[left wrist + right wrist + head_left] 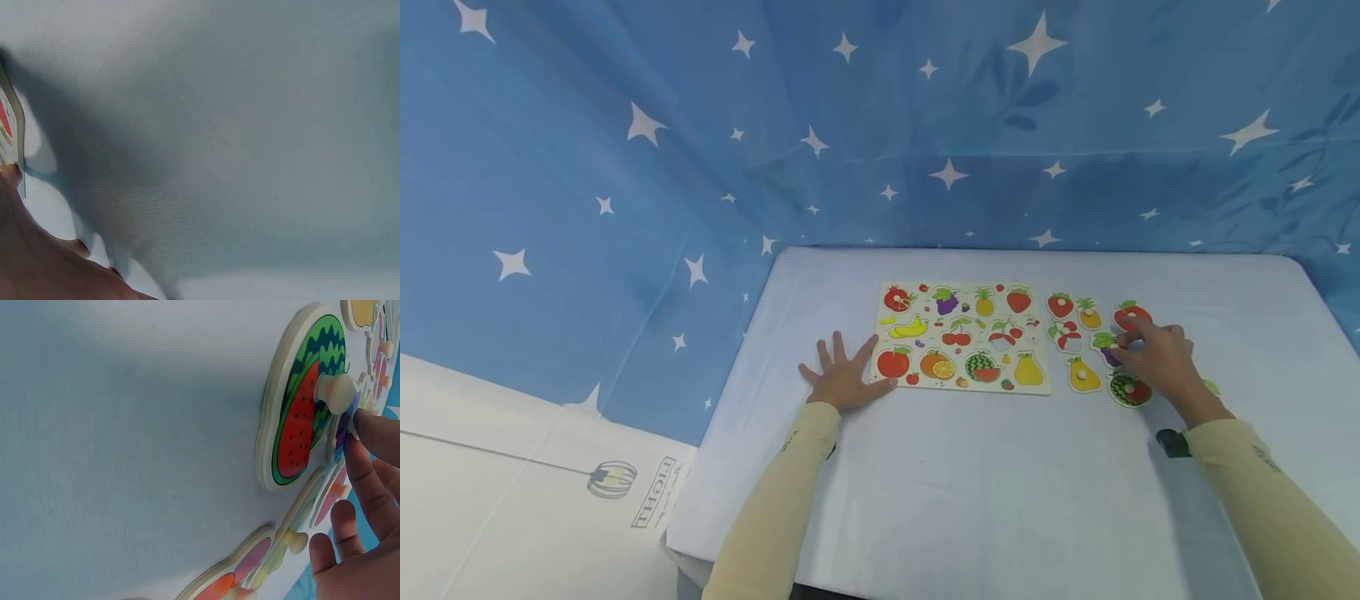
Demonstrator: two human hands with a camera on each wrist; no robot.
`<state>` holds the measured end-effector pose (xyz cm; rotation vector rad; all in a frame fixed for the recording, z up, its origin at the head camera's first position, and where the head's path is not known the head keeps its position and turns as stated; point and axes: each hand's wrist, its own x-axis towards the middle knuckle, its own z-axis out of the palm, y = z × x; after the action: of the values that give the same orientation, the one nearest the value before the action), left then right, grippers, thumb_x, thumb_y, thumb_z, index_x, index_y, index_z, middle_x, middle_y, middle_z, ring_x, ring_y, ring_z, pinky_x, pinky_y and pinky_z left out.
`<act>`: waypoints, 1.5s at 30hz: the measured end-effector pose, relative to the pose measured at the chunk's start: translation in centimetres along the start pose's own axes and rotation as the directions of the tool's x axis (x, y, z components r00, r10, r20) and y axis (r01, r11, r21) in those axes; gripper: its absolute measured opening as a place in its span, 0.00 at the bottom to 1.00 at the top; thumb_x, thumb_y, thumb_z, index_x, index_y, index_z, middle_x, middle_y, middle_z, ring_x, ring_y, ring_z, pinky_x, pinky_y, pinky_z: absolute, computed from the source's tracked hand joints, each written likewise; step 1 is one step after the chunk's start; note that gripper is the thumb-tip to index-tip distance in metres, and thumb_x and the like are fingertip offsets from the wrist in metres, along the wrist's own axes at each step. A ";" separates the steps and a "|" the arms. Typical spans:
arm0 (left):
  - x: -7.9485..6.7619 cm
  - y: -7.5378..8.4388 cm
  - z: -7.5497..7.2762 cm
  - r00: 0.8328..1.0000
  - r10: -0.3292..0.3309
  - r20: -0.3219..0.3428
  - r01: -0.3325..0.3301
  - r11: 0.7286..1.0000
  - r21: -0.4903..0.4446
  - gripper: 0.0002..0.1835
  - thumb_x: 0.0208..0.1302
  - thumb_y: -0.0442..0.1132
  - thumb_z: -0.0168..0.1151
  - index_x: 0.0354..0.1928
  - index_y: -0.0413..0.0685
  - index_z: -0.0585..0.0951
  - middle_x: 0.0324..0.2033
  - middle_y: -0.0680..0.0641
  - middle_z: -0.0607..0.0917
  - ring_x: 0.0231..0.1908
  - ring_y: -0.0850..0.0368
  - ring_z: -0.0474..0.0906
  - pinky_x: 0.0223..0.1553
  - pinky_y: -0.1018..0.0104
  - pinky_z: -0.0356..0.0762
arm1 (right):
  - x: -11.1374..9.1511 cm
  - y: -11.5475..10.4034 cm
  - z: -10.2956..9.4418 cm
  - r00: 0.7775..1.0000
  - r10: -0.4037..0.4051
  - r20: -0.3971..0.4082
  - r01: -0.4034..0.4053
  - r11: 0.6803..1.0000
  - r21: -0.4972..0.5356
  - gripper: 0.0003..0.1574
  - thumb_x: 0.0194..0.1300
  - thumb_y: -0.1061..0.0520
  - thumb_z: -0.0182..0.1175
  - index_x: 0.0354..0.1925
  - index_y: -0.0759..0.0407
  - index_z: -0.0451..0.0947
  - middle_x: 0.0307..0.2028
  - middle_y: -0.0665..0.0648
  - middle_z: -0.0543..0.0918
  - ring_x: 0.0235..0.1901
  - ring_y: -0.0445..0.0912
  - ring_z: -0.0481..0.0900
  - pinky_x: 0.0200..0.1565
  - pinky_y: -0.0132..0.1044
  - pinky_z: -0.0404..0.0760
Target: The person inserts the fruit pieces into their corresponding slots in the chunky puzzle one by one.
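My left hand point(842, 379) lies flat with fingers spread at the left edge of a fruit puzzle board point(1037, 388), thumb and forefinger touching it. In the left wrist view that hand point(50, 269) meets the board's edge point(20, 125). Over the loose pieces, my right hand point(1161, 362) pinches the knob of a grape puzzle piece point(1105, 348) between thumb and forefinger. The right wrist view shows this hand point(369, 550) at the grape piece point(340, 434), its knob mostly hidden. Beside it lies a watermelon piece point(300, 425) with a wooden knob.
Other knobbed pieces lie right of the board: strawberry point(1060, 305), pineapple point(1088, 315), cherry point(1064, 337), pear point(1082, 377) and a red fruit point(1129, 315). Another piece point(1212, 387) is mostly hidden by the right arm. A white cloth point(985, 492) covers the table.
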<state>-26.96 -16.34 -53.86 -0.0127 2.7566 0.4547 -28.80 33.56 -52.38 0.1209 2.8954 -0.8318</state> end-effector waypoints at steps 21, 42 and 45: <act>-0.6 -0.3 -0.5 1.000 -0.018 0.003 0.018 1.000 0.022 0.53 0.64 0.74 0.62 0.87 0.74 0.51 0.85 0.35 0.35 0.81 0.27 0.27 0.69 0.14 0.34 | 0.8 -0.7 0.6 1.000 0.005 -0.007 -0.005 1.000 0.020 0.37 0.73 0.64 0.66 0.72 0.73 0.63 0.51 0.77 0.80 0.62 0.78 0.57 0.52 0.73 0.74; -0.3 0.6 -0.6 0.999 -0.037 0.029 0.035 0.998 0.043 0.53 0.65 0.75 0.61 0.87 0.77 0.49 0.85 0.37 0.33 0.82 0.28 0.26 0.70 0.16 0.34 | 2.5 -4.0 0.5 0.994 -0.101 -0.031 0.103 0.992 0.076 0.36 0.74 0.65 0.65 0.73 0.75 0.64 0.50 0.77 0.84 0.65 0.77 0.57 0.61 0.77 0.57; -0.4 0.7 -0.7 0.999 -0.030 0.025 0.029 0.999 0.031 0.53 0.64 0.74 0.62 0.87 0.76 0.50 0.85 0.36 0.34 0.82 0.28 0.27 0.70 0.16 0.35 | 2.8 -4.7 0.7 0.993 -0.111 -0.035 0.113 0.990 0.087 0.36 0.74 0.64 0.65 0.73 0.74 0.64 0.50 0.77 0.83 0.65 0.77 0.58 0.59 0.75 0.62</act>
<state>-26.90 -15.90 -52.91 -0.0400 2.7343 0.4020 -32.05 29.29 -50.94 -0.0214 2.9164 -0.9861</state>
